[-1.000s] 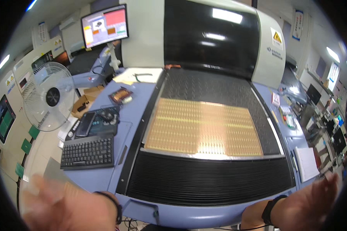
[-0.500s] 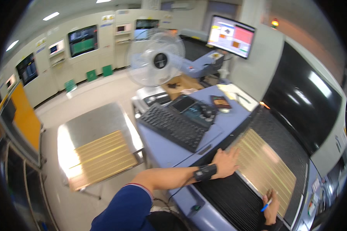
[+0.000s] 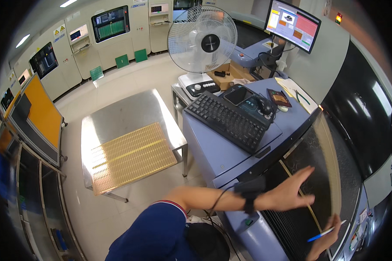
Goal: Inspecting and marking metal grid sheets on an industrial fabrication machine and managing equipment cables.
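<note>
My left hand (image 3: pixel 287 193) is open with fingers spread, over the black ribbed bed (image 3: pixel 283 222) of the machine and apart from the panel. A thin copper-gold panel (image 3: pixel 331 169) stands tilted up on the bed, seen almost edge-on and smeared by motion. Its lower end meets the fingers of my right hand (image 3: pixel 326 241), which also holds a blue-and-white pen (image 3: pixel 322 234). How firmly those fingers grip the panel is hard to see. A second copper-gold panel (image 3: pixel 133 156) lies flat on the steel table (image 3: pixel 122 108) to the left.
A black keyboard (image 3: pixel 231 122), a mouse (image 3: pixel 265 104) and a small brown packet (image 3: pixel 278 98) lie on the blue machine top. Behind stand a white fan (image 3: pixel 202 41) and a monitor (image 3: pixel 293 25). A dark glossy cover (image 3: pixel 357 91) rises at the right. A wheeled orange board (image 3: pixel 43 117) stands far left.
The panel on the bed has gone from lying flat to tilted up, nearly edge-on. My left hand has come off it. The whole view has shifted, so things sit farther right.
</note>
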The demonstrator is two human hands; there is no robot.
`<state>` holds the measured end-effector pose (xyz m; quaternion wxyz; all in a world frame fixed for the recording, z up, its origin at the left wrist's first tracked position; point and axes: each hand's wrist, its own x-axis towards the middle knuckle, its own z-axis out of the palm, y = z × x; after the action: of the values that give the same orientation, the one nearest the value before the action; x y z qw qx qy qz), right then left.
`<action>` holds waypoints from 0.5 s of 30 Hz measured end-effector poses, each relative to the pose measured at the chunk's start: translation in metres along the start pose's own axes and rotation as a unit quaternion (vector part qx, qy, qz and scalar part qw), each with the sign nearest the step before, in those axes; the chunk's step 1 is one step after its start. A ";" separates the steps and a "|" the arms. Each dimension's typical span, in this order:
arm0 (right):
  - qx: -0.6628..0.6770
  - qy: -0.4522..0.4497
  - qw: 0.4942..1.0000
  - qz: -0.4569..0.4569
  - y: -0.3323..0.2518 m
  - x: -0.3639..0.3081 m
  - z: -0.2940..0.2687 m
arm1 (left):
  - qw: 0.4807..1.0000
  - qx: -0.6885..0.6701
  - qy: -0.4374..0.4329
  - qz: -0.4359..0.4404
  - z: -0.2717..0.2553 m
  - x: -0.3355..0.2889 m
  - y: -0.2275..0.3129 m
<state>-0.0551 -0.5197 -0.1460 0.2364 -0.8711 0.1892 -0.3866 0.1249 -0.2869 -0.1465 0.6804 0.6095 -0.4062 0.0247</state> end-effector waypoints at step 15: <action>0.286 0.030 0.927 0.239 -0.032 -0.109 -0.025 | 0.976 -0.019 0.165 -0.144 -0.141 -0.163 -0.041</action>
<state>-0.1382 -0.4439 -0.1772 0.5553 -0.6834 0.2801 -0.3823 0.1113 -0.1020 -0.2640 0.7457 0.6362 -0.1969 0.0187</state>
